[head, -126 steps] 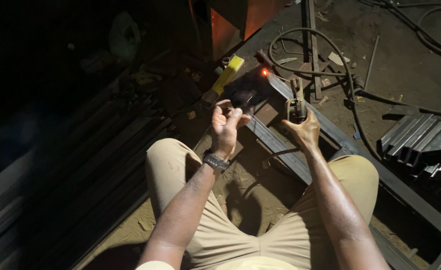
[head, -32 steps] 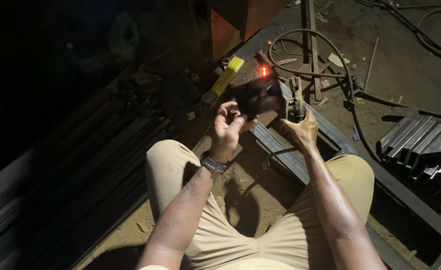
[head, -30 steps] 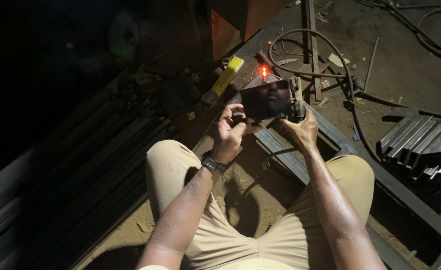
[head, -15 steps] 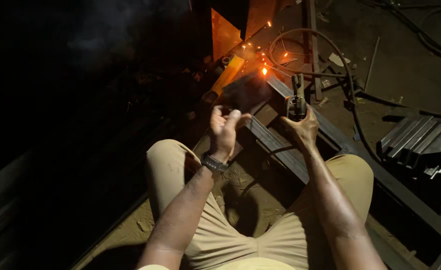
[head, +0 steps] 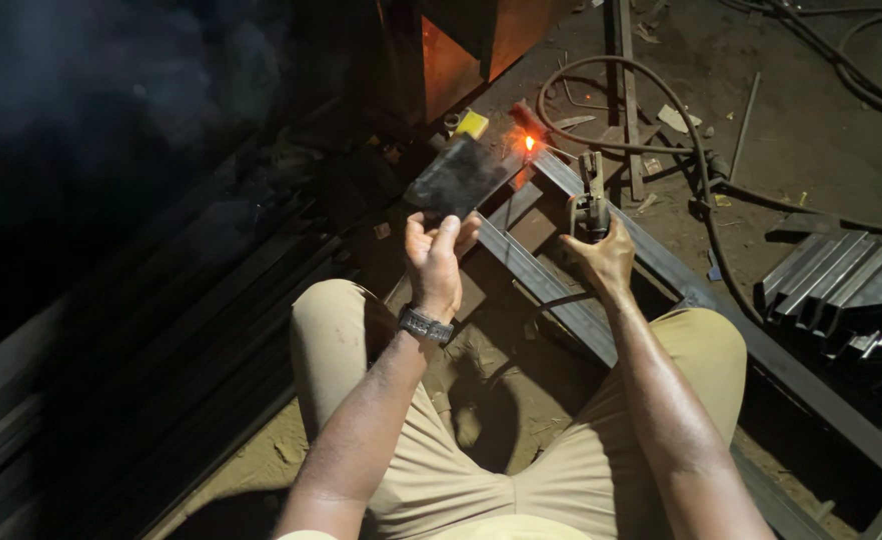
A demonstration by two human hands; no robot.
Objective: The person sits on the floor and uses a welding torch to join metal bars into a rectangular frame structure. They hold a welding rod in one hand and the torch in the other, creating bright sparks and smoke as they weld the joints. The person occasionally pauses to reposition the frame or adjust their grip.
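Welding is under way on a steel frame (head: 561, 285) lying on the dirt floor between the person's knees. Left hand (head: 434, 255) pinches a dark shield plate (head: 458, 177) by its lower edge, fingers closed round it, holding it up just beside the glowing weld spot (head: 529, 144). Right hand (head: 601, 255) is wrapped tight around the electrode holder (head: 591, 205), whose cable (head: 696, 160) loops away over the floor. The holder points up the frame toward the glow; whether the rod tip touches there is too small to tell.

To do this well, I judge the plate should sit squarely between eyes and arc, the holder hand should brace near the frame, and the cable should stay off the hot joint.

Against half a second ago, the spray of sparks is gone and only a small orange glow is left; the plate now stands higher and plainly in view, and the surroundings look brighter. Both hands sit much where they were.
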